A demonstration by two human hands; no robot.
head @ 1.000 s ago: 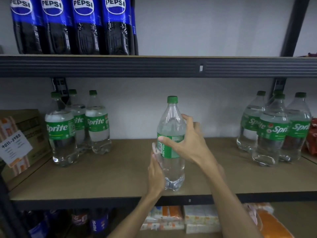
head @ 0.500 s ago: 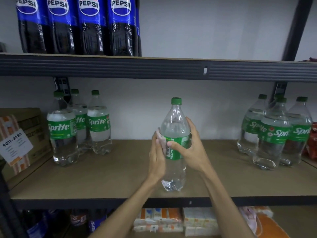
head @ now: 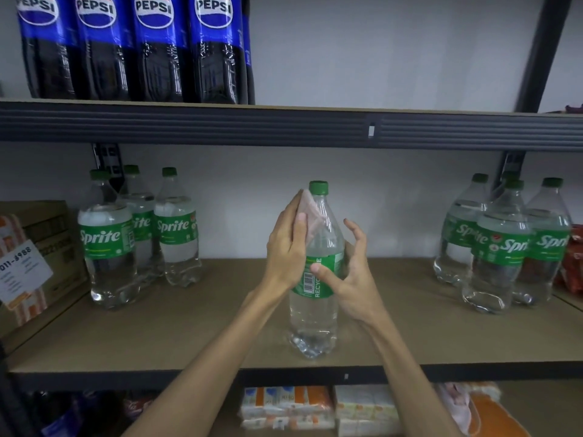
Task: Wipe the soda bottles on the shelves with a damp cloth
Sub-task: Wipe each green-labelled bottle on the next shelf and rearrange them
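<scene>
Green-capped Sprite bottles (head: 315, 279): one centre, three left, four right.

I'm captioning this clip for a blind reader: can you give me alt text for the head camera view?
A left hand presses a pink cloth against the neck of a Sprite bottle standing on the middle shelf, while the right hand steadies its label. More Sprite bottles stand at both sides, with Pepsi bottles above.

Single head view, close and level, facing the middle shelf (head: 157, 342) straight on.
</scene>
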